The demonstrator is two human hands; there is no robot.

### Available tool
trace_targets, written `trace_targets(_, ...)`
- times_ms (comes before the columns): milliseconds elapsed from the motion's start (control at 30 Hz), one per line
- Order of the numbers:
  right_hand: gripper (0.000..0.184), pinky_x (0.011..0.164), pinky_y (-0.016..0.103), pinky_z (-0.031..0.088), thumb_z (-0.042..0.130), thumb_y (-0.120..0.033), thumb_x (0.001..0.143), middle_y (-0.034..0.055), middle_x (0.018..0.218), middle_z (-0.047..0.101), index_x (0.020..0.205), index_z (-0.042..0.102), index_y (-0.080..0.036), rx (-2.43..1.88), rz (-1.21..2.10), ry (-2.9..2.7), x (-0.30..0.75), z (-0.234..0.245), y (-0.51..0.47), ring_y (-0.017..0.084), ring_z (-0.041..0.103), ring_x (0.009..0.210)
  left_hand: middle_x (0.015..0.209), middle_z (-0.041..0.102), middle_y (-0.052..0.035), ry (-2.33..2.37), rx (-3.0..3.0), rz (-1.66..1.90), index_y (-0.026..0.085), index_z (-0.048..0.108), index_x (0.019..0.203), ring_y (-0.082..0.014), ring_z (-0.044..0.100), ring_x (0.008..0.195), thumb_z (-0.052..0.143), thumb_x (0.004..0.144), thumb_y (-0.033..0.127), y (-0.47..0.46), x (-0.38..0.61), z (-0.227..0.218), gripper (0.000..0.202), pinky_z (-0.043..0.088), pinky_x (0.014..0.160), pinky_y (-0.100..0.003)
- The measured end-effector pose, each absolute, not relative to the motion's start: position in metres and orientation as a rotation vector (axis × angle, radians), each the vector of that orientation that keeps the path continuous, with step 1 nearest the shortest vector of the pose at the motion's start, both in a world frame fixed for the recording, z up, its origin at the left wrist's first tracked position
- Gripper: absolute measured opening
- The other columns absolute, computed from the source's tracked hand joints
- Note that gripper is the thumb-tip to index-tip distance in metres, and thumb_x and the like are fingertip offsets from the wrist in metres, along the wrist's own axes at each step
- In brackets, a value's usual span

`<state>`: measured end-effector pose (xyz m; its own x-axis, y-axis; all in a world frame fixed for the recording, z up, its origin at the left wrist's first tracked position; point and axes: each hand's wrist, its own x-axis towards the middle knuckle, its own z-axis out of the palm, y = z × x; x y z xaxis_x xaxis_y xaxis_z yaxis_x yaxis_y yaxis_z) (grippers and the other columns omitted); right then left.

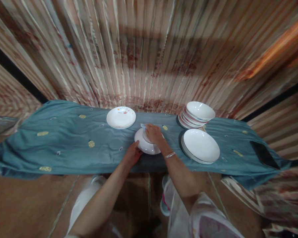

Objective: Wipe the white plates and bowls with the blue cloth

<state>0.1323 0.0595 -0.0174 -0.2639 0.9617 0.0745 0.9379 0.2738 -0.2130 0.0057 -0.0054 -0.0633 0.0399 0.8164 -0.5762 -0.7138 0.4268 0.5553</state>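
A white plate (150, 149) is held bottom side up just above the cloth-covered table, close to its front edge. My left hand (133, 153) grips its left rim, thumb on top and fingers underneath. My right hand (152, 133) is pressed on the plate's underside, closed around a small pale wiping cloth (143, 126). Only a corner of that cloth shows past the fingers. Behind and to the left lies a white plate with a flower print (121, 119), face up.
On the right stand a pile of white bowls (197, 114) and, nearer me, several stacked white plates (201, 145). A black phone (264, 154) lies at the far right. The green tablecloth (69, 142) covers the table; a pleated curtain (139, 59) hangs behind it.
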Motion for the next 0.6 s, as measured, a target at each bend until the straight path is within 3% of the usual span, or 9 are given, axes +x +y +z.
trace_targets(200, 0.034, 0.099, 0.032, 0.044, 0.041, -0.011, 0.099, 0.0175, 0.127, 0.065, 0.127, 0.059, -0.007, -1.876, 0.148, -2.35, 0.154, -0.023, 0.058, 0.022, 0.062, 0.114, 0.081, 0.073, -0.0045, 1.011, 0.132, 1.181, 0.02, 0.067, 0.089, -0.022, 0.071, 0.09, 0.056, 0.091, 0.013, -0.004, 0.006, -0.057, 0.014, 0.054, 0.089, -0.036)
trace_targets(467, 0.034, 0.094, 0.037, 0.051, 0.038, -0.014, 0.099, 0.0206, 0.125, 0.066, 0.126, 0.058, -0.008, -1.901, 0.088, -2.389, 0.169, -0.029, 0.046, 0.023, 0.065, 0.108, 0.082, 0.074, -0.0049, 0.964, 0.116, 1.212, 0.021, 0.068, 0.088, -0.021, 0.071, 0.086, 0.058, 0.089, 0.011, -0.003, 0.006, -0.058, 0.014, 0.055, 0.082, -0.032)
trace_targets(600, 0.034, 0.093, 0.039, 0.054, 0.039, -0.016, 0.1, 0.0211, 0.123, 0.065, 0.127, 0.058, -0.008, -1.877, 0.014, -2.415, 0.172, -0.028, 0.033, 0.024, 0.064, 0.108, 0.08, 0.073, -0.0033, 0.969, 0.125, 1.214, 0.02, 0.068, 0.088, -0.0178, 0.069, 0.076, 0.059, 0.089, 0.011, -0.003, 0.006, -0.059, 0.013, 0.055, 0.077, -0.03)
